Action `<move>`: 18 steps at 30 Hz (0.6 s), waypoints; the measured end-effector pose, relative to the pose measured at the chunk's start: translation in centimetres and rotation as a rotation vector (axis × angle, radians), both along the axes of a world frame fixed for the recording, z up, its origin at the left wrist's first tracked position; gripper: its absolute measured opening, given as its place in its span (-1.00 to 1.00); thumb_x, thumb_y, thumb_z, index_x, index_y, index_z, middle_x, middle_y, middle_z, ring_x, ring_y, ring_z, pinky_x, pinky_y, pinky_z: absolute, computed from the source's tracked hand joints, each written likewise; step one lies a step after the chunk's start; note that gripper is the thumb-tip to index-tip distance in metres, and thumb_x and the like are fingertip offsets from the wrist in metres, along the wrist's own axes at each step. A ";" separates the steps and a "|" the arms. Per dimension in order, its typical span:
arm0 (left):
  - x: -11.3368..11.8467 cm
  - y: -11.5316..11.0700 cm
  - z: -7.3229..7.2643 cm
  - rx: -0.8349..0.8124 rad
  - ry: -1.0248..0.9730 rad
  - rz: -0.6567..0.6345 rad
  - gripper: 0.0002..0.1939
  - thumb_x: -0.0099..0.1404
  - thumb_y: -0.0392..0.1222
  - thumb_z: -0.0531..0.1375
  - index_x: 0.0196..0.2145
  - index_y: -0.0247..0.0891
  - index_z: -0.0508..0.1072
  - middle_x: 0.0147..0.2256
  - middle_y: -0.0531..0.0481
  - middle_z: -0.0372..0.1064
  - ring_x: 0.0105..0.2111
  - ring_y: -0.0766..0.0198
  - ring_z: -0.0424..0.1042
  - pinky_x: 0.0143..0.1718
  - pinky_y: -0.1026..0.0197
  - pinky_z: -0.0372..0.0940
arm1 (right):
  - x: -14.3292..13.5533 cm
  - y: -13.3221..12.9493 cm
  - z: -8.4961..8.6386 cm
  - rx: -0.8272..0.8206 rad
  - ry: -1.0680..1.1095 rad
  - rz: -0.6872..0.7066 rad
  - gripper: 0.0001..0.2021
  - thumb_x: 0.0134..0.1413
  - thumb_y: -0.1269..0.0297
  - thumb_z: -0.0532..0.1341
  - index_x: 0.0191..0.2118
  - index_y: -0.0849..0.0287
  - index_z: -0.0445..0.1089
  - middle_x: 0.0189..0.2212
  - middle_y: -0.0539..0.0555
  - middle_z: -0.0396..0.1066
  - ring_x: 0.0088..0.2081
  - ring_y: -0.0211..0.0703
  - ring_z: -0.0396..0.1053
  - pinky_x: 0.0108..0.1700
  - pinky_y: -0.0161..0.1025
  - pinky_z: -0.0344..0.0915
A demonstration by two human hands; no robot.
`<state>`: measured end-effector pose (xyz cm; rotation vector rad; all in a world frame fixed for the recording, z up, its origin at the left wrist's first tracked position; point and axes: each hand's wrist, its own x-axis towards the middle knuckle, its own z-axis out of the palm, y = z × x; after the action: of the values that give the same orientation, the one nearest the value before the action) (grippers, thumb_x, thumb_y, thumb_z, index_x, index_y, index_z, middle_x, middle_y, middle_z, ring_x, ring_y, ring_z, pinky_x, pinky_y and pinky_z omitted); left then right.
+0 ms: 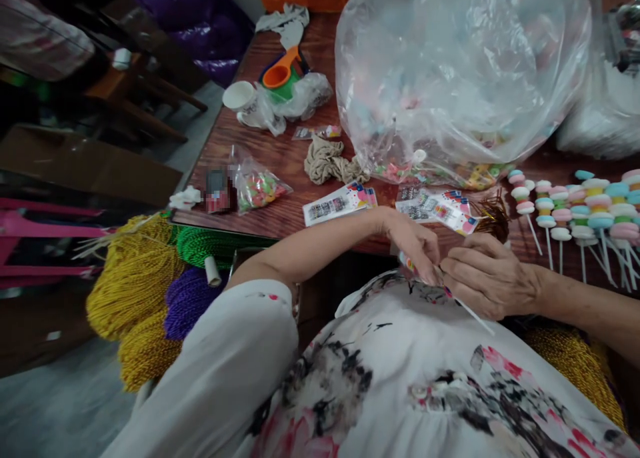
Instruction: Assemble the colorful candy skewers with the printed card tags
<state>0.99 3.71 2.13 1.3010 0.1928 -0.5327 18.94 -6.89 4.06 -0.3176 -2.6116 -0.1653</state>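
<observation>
Close together at the table's front edge, both hands are at one wrapped lollipop. My left hand (413, 245) has its fingers closed on the wrapped end, which mostly hides behind them. My right hand (483, 277) is closed beside it, fingers pressed at the neck of the wrapper. A white stick (475, 317) points down and right from between the hands. Just behind my right hand lie shiny gold-brown ties (493, 219). Printed cards (340, 203) and more cards (437, 208) lie on the table behind my hands.
A large clear bag (460, 71) covers the back. Stacked pastel candies on sticks (600, 208) lie right. A small candy bag (257, 186), a cloth (327, 159) and a paper cup (240, 96) sit left. Yellow cord bundles (135, 271) are beside the table.
</observation>
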 end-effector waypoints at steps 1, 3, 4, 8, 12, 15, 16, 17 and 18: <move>-0.4 0.7 1.0 0.159 -0.004 0.033 -0.71 -0.31 -0.06 0.51 -0.67 -0.19 0.51 -0.68 0.06 0.36 -0.63 0.27 0.34 -0.61 0.25 0.24 | -0.2 0.1 -0.1 -0.026 -0.013 -0.039 -0.83 0.17 0.44 0.11 -0.43 0.15 0.35 -0.45 0.06 0.42 -0.35 -0.16 0.30 -0.26 -0.12 0.19; -0.9 0.9 3.5 0.591 -0.057 0.276 -0.66 -0.30 -0.08 0.50 -0.75 -0.22 0.42 -0.73 0.08 0.22 -0.65 0.32 0.23 -0.57 0.26 0.16 | -0.3 0.8 -0.8 -0.142 -0.012 -0.148 -0.83 0.12 0.46 0.11 -0.45 0.14 0.33 -0.54 0.02 0.34 -0.44 -0.20 0.22 -0.33 -0.15 0.14; -1.0 0.2 4.8 0.837 -0.130 0.475 -0.66 -0.23 -0.10 0.48 -0.75 -0.23 0.39 -0.72 0.07 0.19 -0.61 0.31 0.23 -0.50 0.23 0.17 | -0.2 1.4 -1.3 -0.233 0.015 -0.228 -0.84 0.10 0.46 0.11 -0.46 0.14 0.33 -0.56 0.02 0.31 -0.48 -0.21 0.18 -0.36 -0.17 0.11; -0.7 -4.7 6.2 1.499 -0.258 0.664 -0.71 0.34 -0.28 0.00 -0.35 -0.29 0.53 -0.38 -0.18 0.40 -0.27 0.09 0.33 -0.18 0.00 0.16 | 0.5 4.4 -1.4 -0.722 0.395 -0.614 -0.83 0.08 0.39 0.08 -0.52 0.13 0.25 -0.61 -0.03 0.22 -0.52 -0.26 0.14 -0.45 -0.25 0.08; 0.0 -4.9 1.5 1.404 -0.168 0.646 -0.82 0.26 -0.19 0.16 -0.24 -0.30 0.51 -0.18 -0.25 0.39 -0.16 0.06 0.32 -0.17 0.05 0.21 | -1.1 3.7 0.2 -1.118 0.766 -0.631 -0.79 0.12 0.29 0.11 -0.53 0.14 0.22 -0.62 -0.09 0.15 -0.56 -0.33 0.08 -0.51 -0.32 0.06; 0.2 -2.2 -0.3 1.027 -0.290 0.909 -0.70 0.36 -0.14 0.06 -0.07 -0.26 0.48 -0.18 -0.16 0.41 -0.17 0.19 0.38 -0.14 0.17 0.27 | -3.2 1.6 -0.2 -1.383 0.642 -0.402 -0.78 0.15 0.27 0.09 -0.51 0.14 0.23 -0.65 -0.10 0.16 -0.61 -0.35 0.07 -0.57 -0.34 0.04; 0.2 -1.6 -0.3 0.946 -0.356 1.016 -0.66 0.37 -0.12 0.06 0.02 -0.23 0.45 -0.10 -0.15 0.40 -0.09 0.18 0.38 -0.08 0.18 0.27 | -3.6 1.2 -0.6 -1.394 0.601 -0.365 -0.78 0.16 0.27 0.07 -0.51 0.14 0.23 -0.66 -0.10 0.17 -0.61 -0.34 0.09 -0.58 -0.34 0.04; 0.1 -1.3 -0.1 0.896 -0.391 1.114 -0.61 0.36 -0.09 0.08 0.10 -0.19 0.39 0.01 -0.15 0.36 0.00 0.17 0.35 -0.04 0.18 0.26 | -3.7 1.1 -1.2 -1.328 0.586 -0.374 -0.79 0.16 0.29 0.06 -0.50 0.14 0.23 -0.65 -0.09 0.20 -0.60 -0.32 0.13 -0.57 -0.34 0.08; 0.0 -1.2 0.2 0.816 -0.386 1.209 -0.54 0.32 -0.07 0.15 0.16 -0.15 0.33 0.10 -0.14 0.29 0.07 0.15 0.31 0.00 0.18 0.25 | -3.6 1.3 -1.7 -1.186 0.585 -0.418 -0.81 0.16 0.31 0.05 -0.48 0.13 0.24 -0.62 -0.07 0.24 -0.57 -0.30 0.18 -0.53 -0.32 0.13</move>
<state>0.98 2.49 2.32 1.7319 0.8532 0.9158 15.31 -5.58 2.38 -1.0942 -1.7428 1.1793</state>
